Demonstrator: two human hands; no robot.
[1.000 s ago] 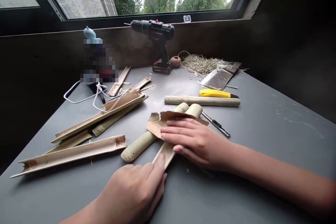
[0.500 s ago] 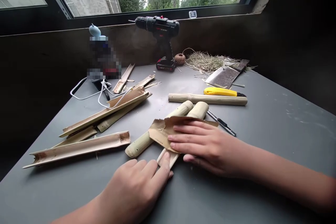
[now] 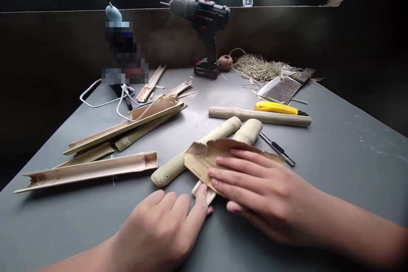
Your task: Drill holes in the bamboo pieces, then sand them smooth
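Observation:
My left hand (image 3: 165,223) is closed at the lower middle, its thumb and index finger gripping the near end of a split bamboo piece (image 3: 210,196). My right hand (image 3: 258,191) lies flat, fingers stretched out, on a torn brown sheet of sandpaper (image 3: 199,162) with printing on its back. The sheet covers the middle of the gripped piece. From under its far edge comes a wide bamboo end (image 3: 249,131); whether it belongs to the gripped piece is hidden. A drilled bamboo piece (image 3: 170,173) lies slanting just left, partly beneath the sheet.
Several split bamboo lengths (image 3: 95,173) and a white cable (image 3: 95,105) lie left. Behind stand a black drill (image 3: 208,36) and a twine ball (image 3: 225,62). A yellow knife (image 3: 276,108), a bamboo stick (image 3: 259,115), a slim cutter (image 3: 277,148), a cleaver (image 3: 279,89) and straw (image 3: 258,68) are right.
The view has shifted down and closer. My right hand and the sandpaper have slid slightly right over the bamboo. My left hand keeps its grip.

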